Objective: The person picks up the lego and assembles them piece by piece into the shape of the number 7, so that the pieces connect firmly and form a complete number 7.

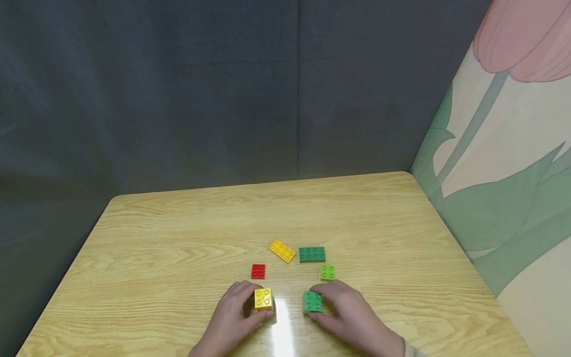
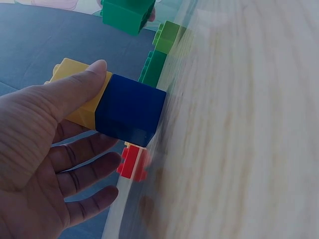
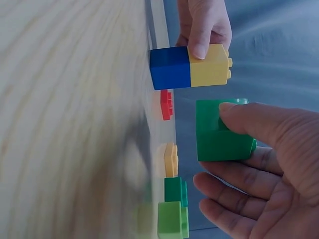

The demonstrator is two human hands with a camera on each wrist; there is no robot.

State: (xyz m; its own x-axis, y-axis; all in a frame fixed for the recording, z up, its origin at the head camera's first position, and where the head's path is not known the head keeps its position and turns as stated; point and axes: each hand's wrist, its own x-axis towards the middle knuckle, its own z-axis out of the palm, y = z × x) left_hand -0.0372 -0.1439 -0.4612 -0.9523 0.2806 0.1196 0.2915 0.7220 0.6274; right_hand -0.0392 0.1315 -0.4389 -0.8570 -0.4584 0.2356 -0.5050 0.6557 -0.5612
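My left hand [image 1: 234, 310] pinches a square yellow toy building brick [image 1: 263, 297] between thumb and fingers. Under the yellow brick a blue brick [image 2: 130, 109] is joined, its bottom close to the tabletop in both wrist views. My right hand [image 1: 352, 312] grips a square green brick [image 1: 313, 301], the thumb on one side and fingertips on the other. In the right wrist view this green brick [image 3: 224, 134] is held up off the table. A gap separates it from the yellow and blue stack, studs up on both.
Beyond the hands on the wooden table [image 1: 178, 248] lie a flat red brick [image 1: 258, 271], a long flat yellow-orange brick [image 1: 282, 251], a long dark green brick [image 1: 312, 254] and a lime green brick [image 1: 327, 272]. A dark curtain [image 1: 200, 99] hangs behind the table.
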